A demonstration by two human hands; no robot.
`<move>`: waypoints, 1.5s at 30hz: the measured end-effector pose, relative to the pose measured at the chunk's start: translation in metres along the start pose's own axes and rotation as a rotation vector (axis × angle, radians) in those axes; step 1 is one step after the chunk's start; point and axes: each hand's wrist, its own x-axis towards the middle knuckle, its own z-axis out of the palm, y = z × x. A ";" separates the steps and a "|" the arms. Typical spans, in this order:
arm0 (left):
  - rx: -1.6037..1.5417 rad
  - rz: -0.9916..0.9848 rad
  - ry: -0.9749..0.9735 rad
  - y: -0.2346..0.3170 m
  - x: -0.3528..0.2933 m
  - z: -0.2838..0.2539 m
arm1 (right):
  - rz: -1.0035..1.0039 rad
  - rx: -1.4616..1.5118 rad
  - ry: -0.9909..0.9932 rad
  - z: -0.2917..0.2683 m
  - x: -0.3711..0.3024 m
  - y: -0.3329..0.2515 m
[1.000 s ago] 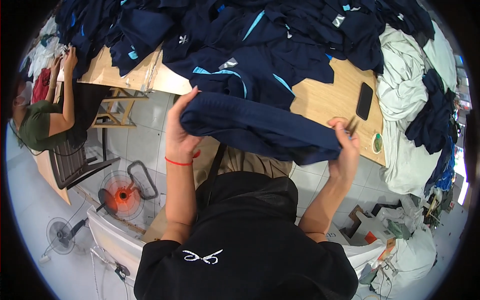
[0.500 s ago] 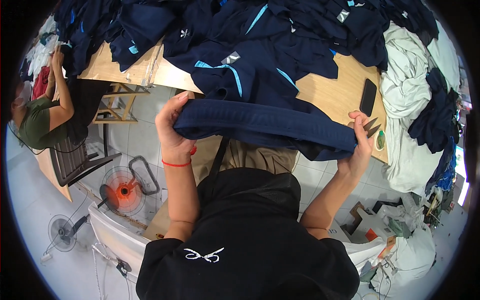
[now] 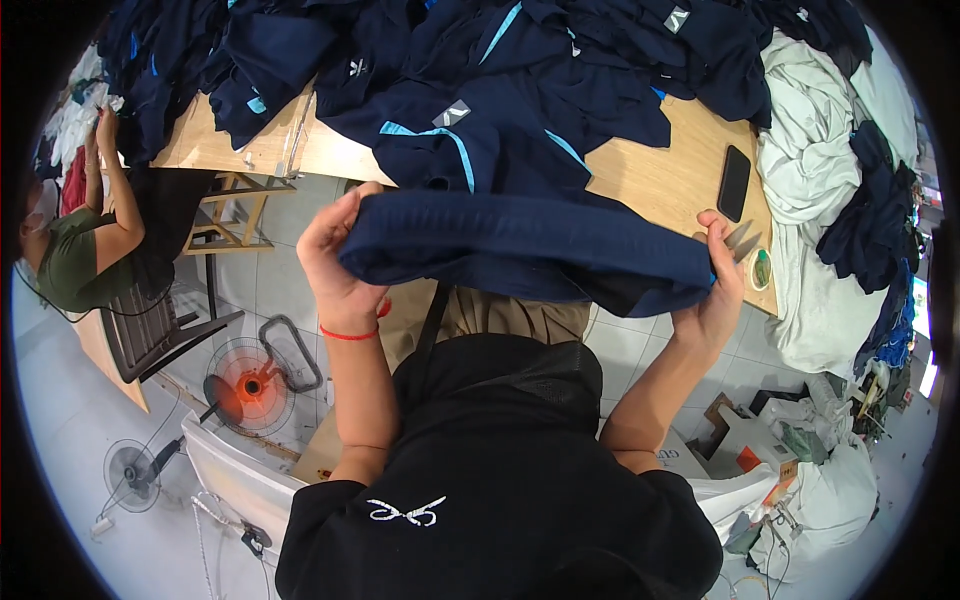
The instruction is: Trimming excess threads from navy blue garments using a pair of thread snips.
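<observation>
A navy garment (image 3: 530, 237) is stretched sideways in front of my body by its wide stitched band. At the band's left end, my left hand (image 3: 337, 260) is closed round the fabric with the thumb on top. My right hand (image 3: 715, 290) grips the opposite end, fingers folded over the edge. The band bows slightly upward, and its dark inner side shows below on the right. Beyond it, a navy garment with light blue trim (image 3: 450, 145) lies on the table. Metal scissors (image 3: 742, 241) lie just past my right hand, partly hidden by it.
Navy garments (image 3: 400, 50) are heaped across the wooden table (image 3: 690, 180). A black phone (image 3: 735, 182) and a small green-and-white item (image 3: 762, 268) lie near its right edge, beside white cloth (image 3: 805, 180). At left are another person (image 3: 85, 240) and a fan (image 3: 250, 388).
Both hands keep their grip on the band. The left end has shifted slightly left, and the band has turned a little in my hands.
</observation>
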 end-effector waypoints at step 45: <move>-0.568 0.004 -0.261 -0.001 0.013 -0.001 | 0.229 0.509 -0.168 -0.032 -0.009 -0.023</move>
